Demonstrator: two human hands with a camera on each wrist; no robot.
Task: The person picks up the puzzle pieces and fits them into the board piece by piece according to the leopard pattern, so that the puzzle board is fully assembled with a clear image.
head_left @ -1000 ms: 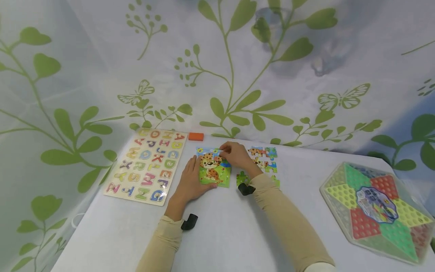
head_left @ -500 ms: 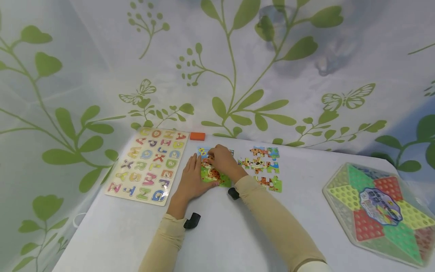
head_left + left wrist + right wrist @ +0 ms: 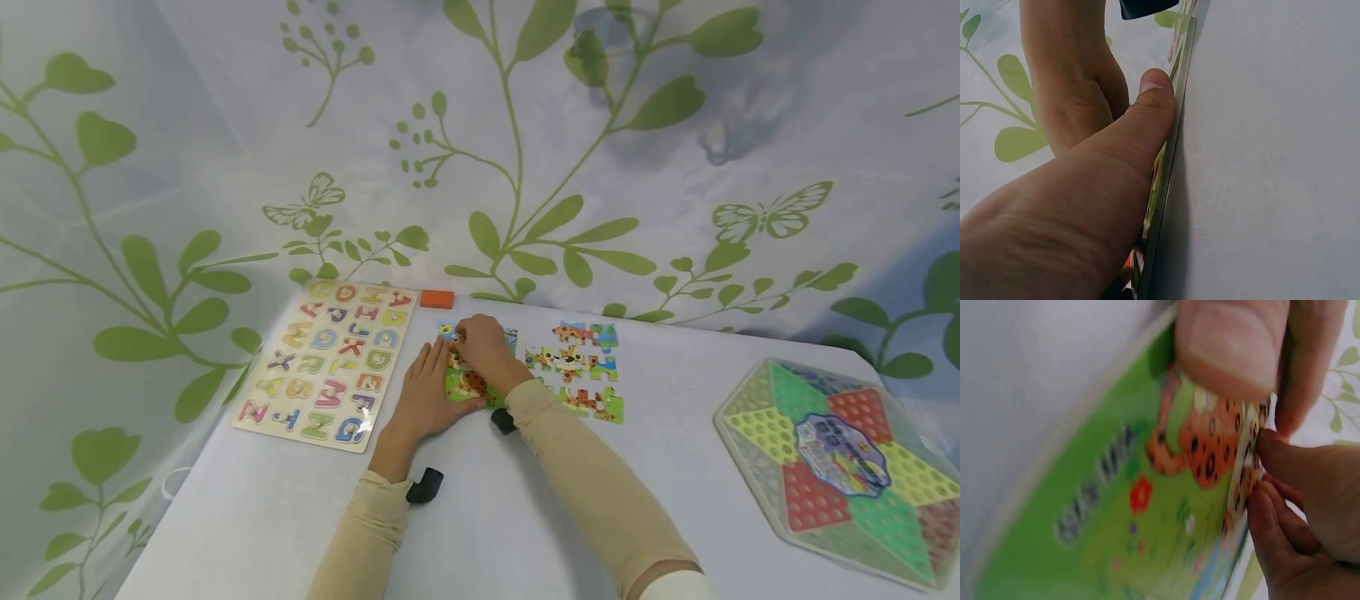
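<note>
A square leopard picture puzzle board (image 3: 468,390) lies on the white table, its upper middle hidden by my right hand (image 3: 486,346). My left hand (image 3: 427,398) rests along the board's left side, fingers straight and thumb at the lower edge. In the right wrist view, my right hand (image 3: 1316,519) pinches a spotted puzzle piece (image 3: 1246,456) with a pale edge against the board's surface. The left thumb (image 3: 1232,347) lies close to that camera. To the right of the board sit several loose puzzle pieces (image 3: 572,362), some with leopard spots.
A wooden alphabet board (image 3: 326,358) lies on the left, with an orange block (image 3: 437,299) behind the puzzle. At the right is a hexagonal Chinese checkers board (image 3: 832,467). A leaf-patterned curtain (image 3: 480,167) rises at the table's back edge.
My right hand has moved left across the board, from its upper right corner to its upper left part, uncovering loose pieces on the right. The left hand stays on the board's left side.
</note>
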